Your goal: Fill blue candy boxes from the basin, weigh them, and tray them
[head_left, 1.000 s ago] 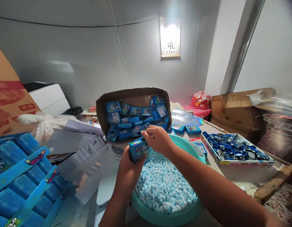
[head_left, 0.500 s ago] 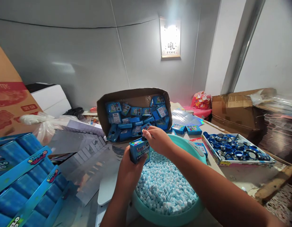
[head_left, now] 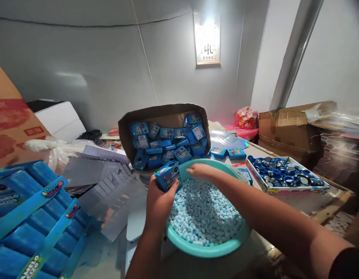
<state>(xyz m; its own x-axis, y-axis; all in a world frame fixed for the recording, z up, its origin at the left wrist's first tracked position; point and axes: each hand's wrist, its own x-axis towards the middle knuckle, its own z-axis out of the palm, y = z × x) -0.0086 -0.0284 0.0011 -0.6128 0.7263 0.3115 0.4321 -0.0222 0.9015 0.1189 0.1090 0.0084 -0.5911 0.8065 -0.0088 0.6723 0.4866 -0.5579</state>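
My left hand [head_left: 162, 199] is wrapped round a small blue candy box [head_left: 167, 177] with "CARAMELO" printed on its front, holding it at the left rim of a turquoise basin [head_left: 208, 251]. Small pale blue and white candies [head_left: 205, 217] fill much of the basin. Over the basin's far side, just right of the box, is my right hand [head_left: 200, 171]. Its fingers are curled in and partly hidden behind the hand, so I cannot see what they hold, if anything.
Behind the basin, a tipped cardboard box [head_left: 164, 110] holds several blue candy boxes [head_left: 182, 154]. A shallow tray [head_left: 298, 190] of blue-and-silver caps stands at right. Stacked blue display packs [head_left: 36, 217] fill the left. A white flat-topped device [head_left: 135, 224] sits beside the basin.
My right hand has left the top of the candy box and moved right and down over the candies. The box in my left hand has shifted slightly left and up.
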